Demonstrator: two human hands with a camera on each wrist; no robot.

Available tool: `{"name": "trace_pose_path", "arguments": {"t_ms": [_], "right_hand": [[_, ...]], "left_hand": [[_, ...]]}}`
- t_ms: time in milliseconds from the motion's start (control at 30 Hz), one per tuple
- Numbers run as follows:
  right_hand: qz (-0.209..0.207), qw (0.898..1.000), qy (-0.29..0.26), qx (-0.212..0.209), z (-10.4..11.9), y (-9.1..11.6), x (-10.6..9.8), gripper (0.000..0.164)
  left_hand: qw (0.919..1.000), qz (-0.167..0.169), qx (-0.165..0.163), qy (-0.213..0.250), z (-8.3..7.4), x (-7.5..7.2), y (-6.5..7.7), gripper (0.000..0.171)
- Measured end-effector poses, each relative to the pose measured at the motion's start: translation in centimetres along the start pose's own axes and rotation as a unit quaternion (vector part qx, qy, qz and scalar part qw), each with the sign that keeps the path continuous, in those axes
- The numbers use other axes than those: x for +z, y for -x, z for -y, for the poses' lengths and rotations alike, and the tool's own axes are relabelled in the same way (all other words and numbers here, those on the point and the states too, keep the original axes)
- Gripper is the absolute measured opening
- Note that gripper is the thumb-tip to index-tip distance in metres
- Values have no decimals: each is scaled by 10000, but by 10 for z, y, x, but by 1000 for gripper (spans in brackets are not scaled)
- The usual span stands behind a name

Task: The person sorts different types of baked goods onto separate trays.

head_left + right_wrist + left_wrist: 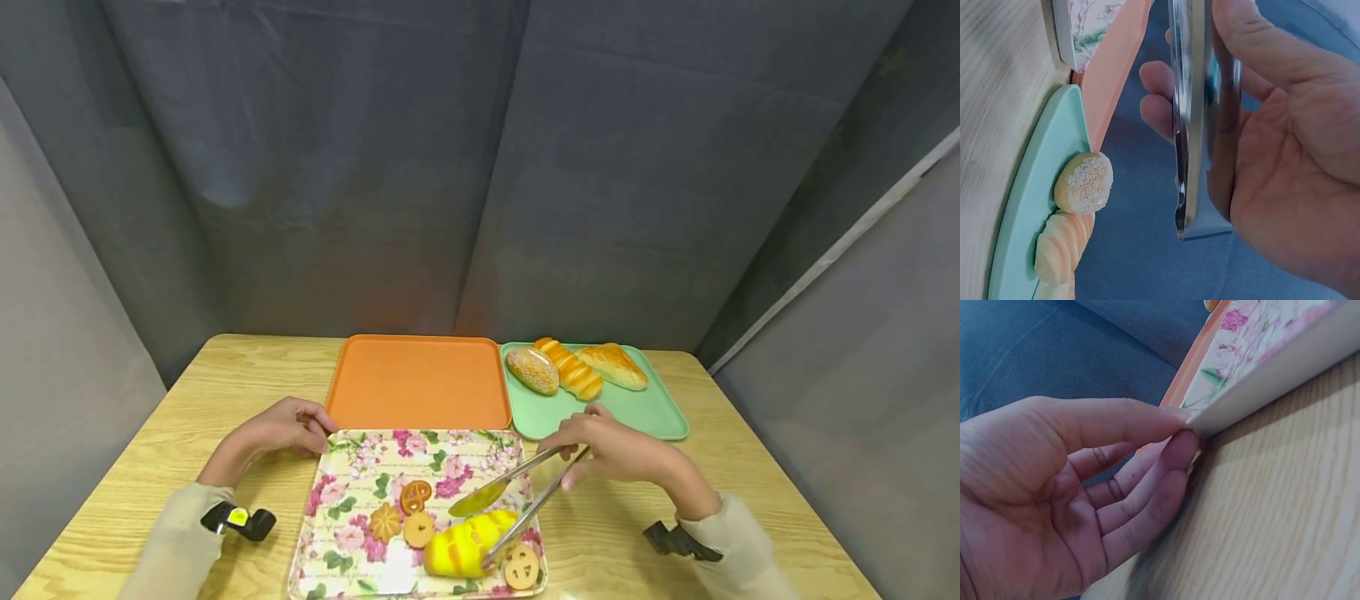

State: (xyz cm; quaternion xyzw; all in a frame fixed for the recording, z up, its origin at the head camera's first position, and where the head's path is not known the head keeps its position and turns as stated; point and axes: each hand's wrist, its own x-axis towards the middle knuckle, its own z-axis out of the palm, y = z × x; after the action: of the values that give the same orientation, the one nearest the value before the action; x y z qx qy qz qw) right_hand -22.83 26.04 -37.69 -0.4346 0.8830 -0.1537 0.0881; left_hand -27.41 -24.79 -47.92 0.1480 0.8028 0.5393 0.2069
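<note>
My left hand (288, 425) pinches the far left corner of a floral tray (352, 450); the left wrist view shows thumb and finger at its rim. My right hand (611, 446) holds metal tongs (536, 504), whose arms are spread over the tray. One tong tip reaches the right side of a yellow bread roll (457, 550); the other hovers beyond its far side. Beside the roll lie a pretzel cookie (416, 497), a flower-shaped cookie (386, 522), a round cookie (418, 529) and a cookie with holes (521, 567). In the right wrist view the tong tips are out of sight.
An orange tray (420, 383) with nothing on it adjoins the floral tray's far side. To its right a green tray (660, 417) carries a sprinkled bun (532, 370), a ridged loaf (573, 372) and a flat pastry (615, 365). Dark curtains (375, 167) stand behind the wooden table (637, 542).
</note>
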Motion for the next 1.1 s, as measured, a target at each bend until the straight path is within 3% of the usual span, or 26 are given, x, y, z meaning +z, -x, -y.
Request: {"name": "trace_pose_path", "arguments": {"t_ms": [200, 667, 1100], "right_hand": [[94, 9999, 59, 110, -3, -4, 4, 48], [-561, 9959, 656, -280, 2, -8, 4, 42], [-1219, 9892, 342, -736, -17, 2, -9, 37]], "left_hand": [[10000, -26, 42, -46, 3, 0, -1, 33], [9999, 56, 145, -71, 1, -1, -3, 34], [10000, 41, 85, 4, 2, 0, -1, 34]]}}
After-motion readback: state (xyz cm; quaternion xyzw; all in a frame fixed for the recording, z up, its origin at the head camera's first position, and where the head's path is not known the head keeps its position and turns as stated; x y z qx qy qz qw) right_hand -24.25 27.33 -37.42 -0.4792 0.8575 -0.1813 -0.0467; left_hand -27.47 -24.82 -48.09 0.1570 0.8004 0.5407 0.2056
